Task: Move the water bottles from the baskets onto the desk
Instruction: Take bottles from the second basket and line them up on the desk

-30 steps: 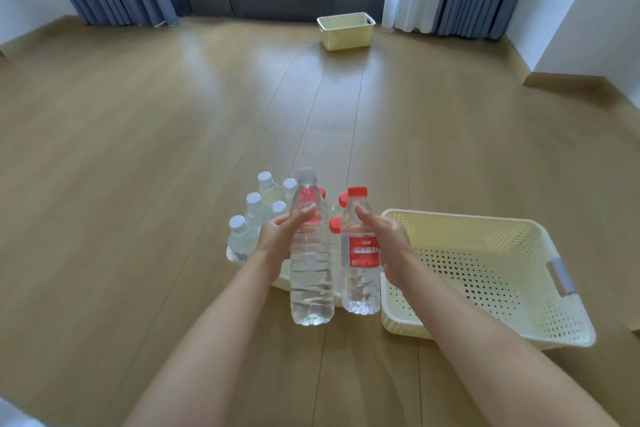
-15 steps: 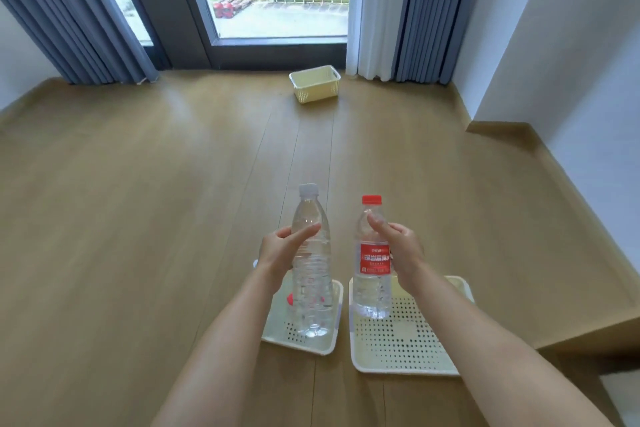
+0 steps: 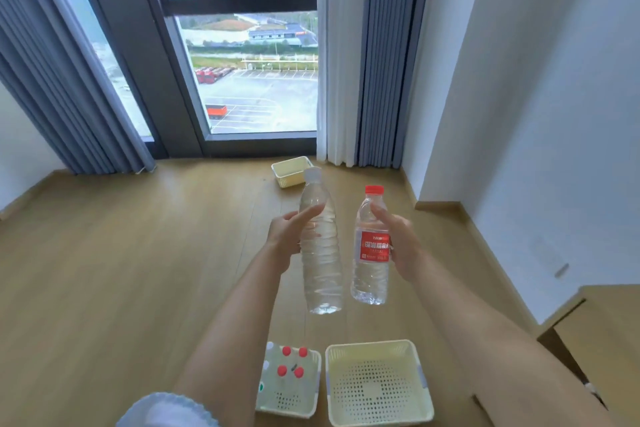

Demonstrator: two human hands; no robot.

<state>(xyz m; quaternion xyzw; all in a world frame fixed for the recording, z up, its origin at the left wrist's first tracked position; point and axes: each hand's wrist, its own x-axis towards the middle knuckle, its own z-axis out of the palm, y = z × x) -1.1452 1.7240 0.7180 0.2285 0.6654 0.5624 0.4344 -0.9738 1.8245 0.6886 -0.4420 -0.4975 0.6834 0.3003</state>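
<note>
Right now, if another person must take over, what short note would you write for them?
Left hand grips the white-cap bottle, right hand grips the red-cap bottle; both are lifted clear of the floor.
The left basket below holds more bottles, red and white caps. The right basket shows none. A third basket sits by the window.
Done: two bottles picked up. Left: set them on the wooden desk at right, then bring the remaining ones.
</note>
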